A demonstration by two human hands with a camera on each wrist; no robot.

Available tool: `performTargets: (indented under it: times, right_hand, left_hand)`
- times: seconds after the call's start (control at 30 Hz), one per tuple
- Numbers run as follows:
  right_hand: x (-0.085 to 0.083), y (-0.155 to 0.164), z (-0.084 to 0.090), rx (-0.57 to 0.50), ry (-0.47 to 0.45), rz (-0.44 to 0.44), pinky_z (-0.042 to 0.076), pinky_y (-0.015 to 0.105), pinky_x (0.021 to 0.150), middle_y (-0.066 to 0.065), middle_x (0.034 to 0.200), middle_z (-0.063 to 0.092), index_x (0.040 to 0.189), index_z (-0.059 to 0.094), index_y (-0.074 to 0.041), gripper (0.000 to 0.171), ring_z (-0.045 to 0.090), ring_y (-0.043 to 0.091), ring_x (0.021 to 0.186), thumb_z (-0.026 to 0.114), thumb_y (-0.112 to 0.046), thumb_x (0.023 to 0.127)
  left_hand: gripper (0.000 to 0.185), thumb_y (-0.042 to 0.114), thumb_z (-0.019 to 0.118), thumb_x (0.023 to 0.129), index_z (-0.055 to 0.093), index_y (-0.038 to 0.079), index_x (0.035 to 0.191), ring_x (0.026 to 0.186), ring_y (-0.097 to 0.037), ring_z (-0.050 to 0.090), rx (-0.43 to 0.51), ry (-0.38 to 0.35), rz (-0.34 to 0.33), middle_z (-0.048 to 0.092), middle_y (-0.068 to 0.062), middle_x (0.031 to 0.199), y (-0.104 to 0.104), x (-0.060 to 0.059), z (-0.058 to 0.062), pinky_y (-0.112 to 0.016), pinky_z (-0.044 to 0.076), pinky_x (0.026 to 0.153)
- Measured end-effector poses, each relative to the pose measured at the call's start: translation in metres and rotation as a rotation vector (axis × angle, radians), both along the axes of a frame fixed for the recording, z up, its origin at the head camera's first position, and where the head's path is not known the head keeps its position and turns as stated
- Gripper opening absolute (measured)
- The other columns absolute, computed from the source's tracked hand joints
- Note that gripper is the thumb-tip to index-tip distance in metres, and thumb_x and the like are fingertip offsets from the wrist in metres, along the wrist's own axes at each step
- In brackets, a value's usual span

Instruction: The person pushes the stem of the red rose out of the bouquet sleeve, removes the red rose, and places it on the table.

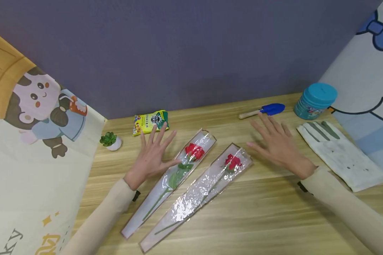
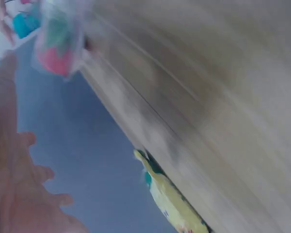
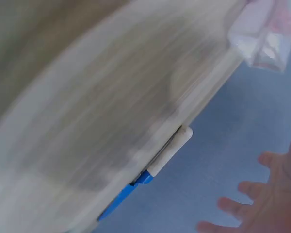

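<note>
Two red roses in clear plastic sleeves lie slanted side by side on the wooden table: the left rose and the right rose. My left hand hovers flat with spread, straight fingers just left of the left rose's sleeve, its thumb near the sleeve's edge. My right hand is spread flat, palm down, just right of the right rose's sleeve. Neither hand holds anything. The left wrist view is blurred, showing the left hand and a rose head. The right wrist view shows the right hand's fingertips.
A yellow snack packet and a small potted plant sit at the back left. A blue trowel, a teal lidded tub and white work gloves lie at the back right. Cartoon-printed sheets flank both sides.
</note>
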State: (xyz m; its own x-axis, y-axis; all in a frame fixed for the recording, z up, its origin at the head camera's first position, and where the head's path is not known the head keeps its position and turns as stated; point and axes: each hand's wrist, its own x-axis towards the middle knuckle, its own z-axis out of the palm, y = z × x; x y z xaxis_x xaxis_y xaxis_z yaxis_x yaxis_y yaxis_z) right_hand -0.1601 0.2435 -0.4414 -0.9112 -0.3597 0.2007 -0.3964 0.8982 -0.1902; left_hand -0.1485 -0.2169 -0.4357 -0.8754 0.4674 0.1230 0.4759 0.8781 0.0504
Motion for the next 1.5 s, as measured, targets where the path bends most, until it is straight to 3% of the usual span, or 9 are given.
performTargets:
  times: [0.17,0.27,0.47,0.57,0.67,0.83,1.07,1.23,1.5]
  right_hand:
    - [0.015,0.002,0.006,-0.133,-0.087,-0.037,0.039,0.081,0.107,0.020,0.172,0.025,0.167,0.024,-0.025,0.074,0.034,0.054,0.149,0.052,-0.054,0.105]
    - [0.025,0.003,0.007,-0.242,-0.131,-0.055,0.045,0.078,0.100,0.025,0.162,0.041,0.164,0.032,-0.017,0.068,0.047,0.053,0.140,0.051,-0.048,0.107]
    - [0.043,0.004,0.009,-0.411,-0.296,-0.112,0.057,0.064,0.090,0.029,0.137,0.062,0.153,0.045,-0.002,0.061,0.068,0.045,0.112,0.045,-0.046,0.110]
    - [0.050,0.003,0.008,-0.462,-0.418,-0.166,0.061,0.051,0.083,0.029,0.130,0.067,0.150,0.047,0.001,0.063,0.071,0.039,0.107,0.046,-0.048,0.110]
    - [0.057,0.002,0.005,-0.589,-0.607,-0.212,0.064,0.038,0.078,0.031,0.129,0.067,0.149,0.043,0.005,0.063,0.074,0.029,0.101,0.048,-0.043,0.110]
    - [0.066,-0.001,-0.005,-0.865,-0.902,-0.229,0.067,0.031,0.081,0.028,0.122,0.071,0.146,0.034,0.015,0.057,0.076,0.014,0.092,0.046,-0.029,0.112]
    - [0.076,-0.016,-0.012,-0.968,-1.128,-0.173,0.065,0.032,0.091,0.020,0.127,0.073,0.146,0.037,0.017,0.061,0.076,0.016,0.102,0.046,-0.033,0.112]
    - [0.082,-0.029,-0.016,-1.026,-1.202,-0.138,0.064,0.034,0.094,0.023,0.130,0.072,0.147,0.039,0.017,0.061,0.076,0.017,0.106,0.046,-0.032,0.112]
    - [0.085,-0.045,-0.022,-1.069,-1.230,-0.144,0.064,0.033,0.094,0.020,0.130,0.073,0.146,0.043,0.015,0.062,0.077,0.017,0.106,0.052,-0.034,0.110]
  left_hand:
    - [0.100,0.065,0.064,0.094,0.004,0.035,0.168,0.161,-0.047,0.012,0.130,-0.083,-0.024,-0.002,-0.008,0.178,0.009,0.017,0.008,-0.079,0.012,0.124]
    - [0.096,0.056,0.068,0.096,0.012,0.030,0.169,0.157,-0.043,0.027,0.224,-0.092,-0.042,0.012,-0.012,0.177,0.016,0.030,0.013,-0.070,0.030,0.125]
    - [0.077,0.045,0.073,0.096,0.039,0.018,0.160,0.134,-0.031,0.057,0.372,-0.103,-0.061,0.055,-0.013,0.150,0.037,0.057,0.023,-0.050,0.057,0.107]
    - [0.067,0.040,0.076,0.095,0.051,0.012,0.151,0.114,-0.027,0.068,0.432,-0.176,-0.062,0.067,-0.012,0.133,0.049,0.071,0.024,-0.042,0.063,0.094]
    - [0.062,0.036,0.078,0.093,0.057,0.008,0.145,0.101,-0.026,0.072,0.459,-0.259,-0.050,0.072,-0.012,0.122,0.060,0.083,0.022,-0.037,0.064,0.085]
    - [0.062,0.033,0.081,0.091,0.060,0.003,0.141,0.102,-0.025,0.073,0.453,-0.312,-0.028,0.074,-0.013,0.121,0.074,0.101,0.013,-0.040,0.064,0.089]
    - [0.069,0.036,0.084,0.087,0.059,0.005,0.143,0.116,-0.029,0.068,0.375,-0.331,-0.014,0.069,-0.015,0.132,0.083,0.114,0.006,-0.045,0.060,0.099]
    - [0.078,0.040,0.086,0.084,0.055,0.008,0.147,0.119,-0.033,0.066,0.313,-0.341,0.002,0.066,-0.015,0.134,0.087,0.120,0.001,-0.047,0.059,0.102]
    - [0.084,0.047,0.084,0.084,0.050,0.013,0.152,0.123,-0.032,0.059,0.220,-0.332,0.046,0.065,-0.012,0.130,0.093,0.129,-0.005,-0.048,0.058,0.099]
